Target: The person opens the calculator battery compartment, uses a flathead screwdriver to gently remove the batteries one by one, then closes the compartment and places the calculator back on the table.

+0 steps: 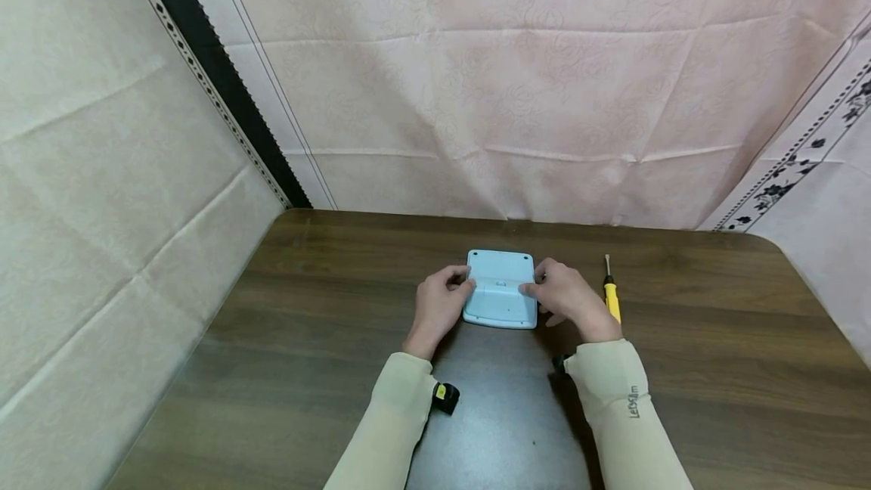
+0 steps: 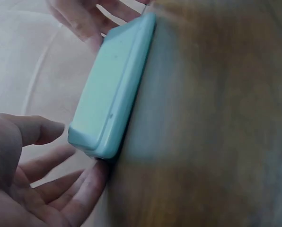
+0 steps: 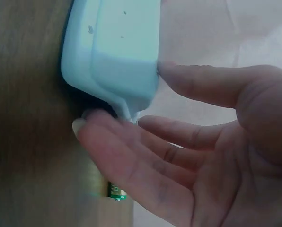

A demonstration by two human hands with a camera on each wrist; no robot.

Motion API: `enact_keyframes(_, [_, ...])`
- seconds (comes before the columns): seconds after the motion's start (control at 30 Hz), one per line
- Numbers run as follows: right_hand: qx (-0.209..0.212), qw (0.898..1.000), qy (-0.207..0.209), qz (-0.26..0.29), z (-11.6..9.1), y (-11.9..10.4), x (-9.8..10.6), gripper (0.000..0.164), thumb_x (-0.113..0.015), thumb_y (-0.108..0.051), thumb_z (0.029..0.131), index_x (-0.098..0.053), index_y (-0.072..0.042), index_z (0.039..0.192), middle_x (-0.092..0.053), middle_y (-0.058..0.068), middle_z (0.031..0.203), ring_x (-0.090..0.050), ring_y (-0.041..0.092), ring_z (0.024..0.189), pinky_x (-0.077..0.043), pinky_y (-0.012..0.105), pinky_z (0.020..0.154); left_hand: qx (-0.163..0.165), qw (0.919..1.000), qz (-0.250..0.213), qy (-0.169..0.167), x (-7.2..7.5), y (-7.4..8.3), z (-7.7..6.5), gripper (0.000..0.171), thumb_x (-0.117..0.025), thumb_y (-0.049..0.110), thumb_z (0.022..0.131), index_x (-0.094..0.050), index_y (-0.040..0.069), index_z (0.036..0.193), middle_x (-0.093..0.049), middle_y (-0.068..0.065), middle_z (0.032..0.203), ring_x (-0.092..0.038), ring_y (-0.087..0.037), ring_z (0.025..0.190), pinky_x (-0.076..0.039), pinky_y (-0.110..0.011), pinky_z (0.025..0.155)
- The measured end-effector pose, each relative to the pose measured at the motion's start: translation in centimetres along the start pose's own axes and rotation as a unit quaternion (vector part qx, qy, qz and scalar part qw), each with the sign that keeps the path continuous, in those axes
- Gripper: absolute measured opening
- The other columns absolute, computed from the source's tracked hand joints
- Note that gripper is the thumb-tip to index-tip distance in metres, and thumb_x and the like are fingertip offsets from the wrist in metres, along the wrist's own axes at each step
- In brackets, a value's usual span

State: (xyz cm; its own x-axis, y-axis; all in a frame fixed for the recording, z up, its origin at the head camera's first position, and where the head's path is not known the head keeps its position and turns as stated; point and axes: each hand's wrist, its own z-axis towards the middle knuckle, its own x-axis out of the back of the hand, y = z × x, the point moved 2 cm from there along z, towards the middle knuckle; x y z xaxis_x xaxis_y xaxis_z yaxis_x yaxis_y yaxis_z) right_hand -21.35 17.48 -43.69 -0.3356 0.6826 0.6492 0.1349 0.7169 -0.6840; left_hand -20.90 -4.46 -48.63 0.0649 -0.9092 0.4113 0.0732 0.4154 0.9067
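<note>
A light blue plastic device (image 1: 501, 307), shaped like a desk calculator, lies back side up on the table, with a recessed latch near its middle and dark holes at its far corners. My left hand (image 1: 438, 305) holds its left edge, the thumb at the top surface and the fingers (image 2: 91, 189) low at the side. Across from it, my right hand (image 1: 568, 295) grips the right edge. In the right wrist view its thumb (image 3: 198, 85) presses the device's upper face while the other fingers curl by the lower edge.
A screwdriver (image 1: 612, 299) with a yellow handle lies right of my right hand, its tip pointing away. In the right wrist view a small green battery (image 3: 116, 191) shows beyond the fingers. The wooden table (image 1: 306, 369) ends at a cloth-covered back wall (image 1: 476, 97).
</note>
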Motion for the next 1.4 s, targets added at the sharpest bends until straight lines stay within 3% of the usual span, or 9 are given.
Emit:
enact_keyframes(0.23, [0.012,0.999,-0.016,0.042,0.4,0.5,-0.4,0.047,-0.061,-0.016,0.109,-0.044,0.013,0.142,-0.058,0.033,0.126,-0.071,0.033,0.089,-0.064,0.042,0.068,0.054,0.9964,-0.055,-0.034,0.1,-0.1,0.1,0.029,-0.07,0.019,0.102,-0.077,0.012,0.129,-0.073,-0.006,0.13,-0.066,-0.022,0.121,-0.054,-0.045,0.102])
enact_keyframes(0.4, [0.021,0.998,-0.014,0.055,0.4,0.6,-0.3,0.049,-0.059,-0.016,0.11,-0.041,0.013,0.146,-0.055,0.033,0.134,-0.07,0.033,0.091,-0.064,0.042,0.071,0.102,0.9836,-0.141,-0.046,0.5,-0.1,0.0,0.03,-0.065,0.01,0.102,-0.077,0.011,0.129,-0.072,-0.007,0.129,-0.069,-0.021,0.11,-0.062,-0.038,0.086])
enact_keyframes(0.5, [0.03,0.997,-0.006,0.068,0.4,0.5,-0.1,0.05,-0.059,-0.018,0.111,-0.042,0.013,0.146,-0.054,0.034,0.138,-0.071,0.033,0.092,-0.064,0.042,0.072,0.113,0.9787,-0.166,-0.044,0.8,-0.2,0.1,0.03,-0.062,0.005,0.103,-0.077,0.01,0.128,-0.071,-0.01,0.128,-0.07,-0.02,0.105,-0.063,-0.033,0.08])
enact_keyframes(0.87, [0.046,0.991,0.026,0.123,0.4,0.5,0.6,0.042,-0.062,-0.025,0.11,-0.055,0.005,0.138,-0.058,0.027,0.133,-0.065,0.029,0.088,-0.063,0.038,0.071,0.086,0.9757,-0.185,-0.079,1.6,0.0,0.4,0.043,-0.069,-0.012,0.096,-0.075,0.008,0.134,-0.072,-0.012,0.131,-0.072,-0.023,0.113,-0.061,-0.033,0.088])
enact_keyframes(1.13, [0.073,0.987,0.057,0.133,0.3,0.4,1.3,0.036,-0.062,-0.024,0.11,-0.063,0.006,0.13,-0.064,0.025,0.122,-0.068,0.028,0.087,-0.063,0.037,0.072,0.044,0.9785,-0.175,-0.1,2.1,0.1,0.5,0.043,-0.07,-0.006,0.098,-0.073,0.01,0.138,-0.072,-0.011,0.134,-0.069,-0.025,0.118,-0.06,-0.032,0.088])
enact_keyframes(1.4, [0.099,0.98,0.054,0.161,0.2,0.8,1.9,0.032,-0.049,-0.002,0.112,-0.064,0.007,0.138,-0.066,0.026,0.124,-0.069,0.026,0.094,-0.062,0.037,0.082,0.035,0.9841,-0.139,-0.105,2.5,0.4,0.4,0.04,-0.07,0.007,0.103,-0.072,0.022,0.14,-0.07,-0.002,0.136,-0.067,-0.022,0.118,-0.06,-0.039,0.091])
